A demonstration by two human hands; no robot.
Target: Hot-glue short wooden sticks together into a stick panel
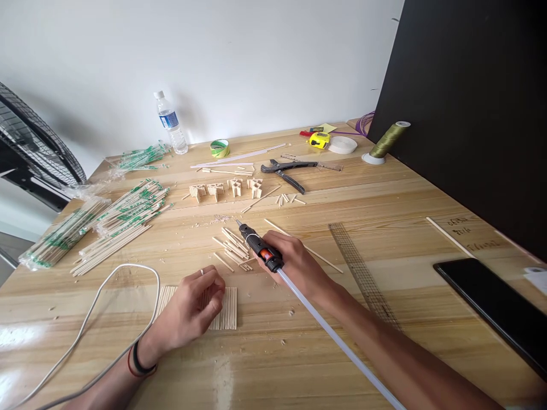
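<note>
My right hand (293,253) is closed around a black hot glue gun (261,246), its nozzle pointing up and left over the table. A long translucent glue stick (329,327) trails from its rear. My left hand (194,304) is above a flat panel of wooden sticks laid side by side (231,307) and hides much of it. Its fingers are curled in, thumb close to the index finger; anything between them is too small or hidden to make out. Beyond the panel, several short cut sticks (234,246) lie in a loose pile near the glue gun.
Small stick assemblies (235,187) stand behind the pile, near black cutters (286,169). Packaged sticks (128,208) and a white cable (98,302) lie left. A clear ruler (359,270) and black phone (491,307) are right. A water bottle (173,125) stands by the wall.
</note>
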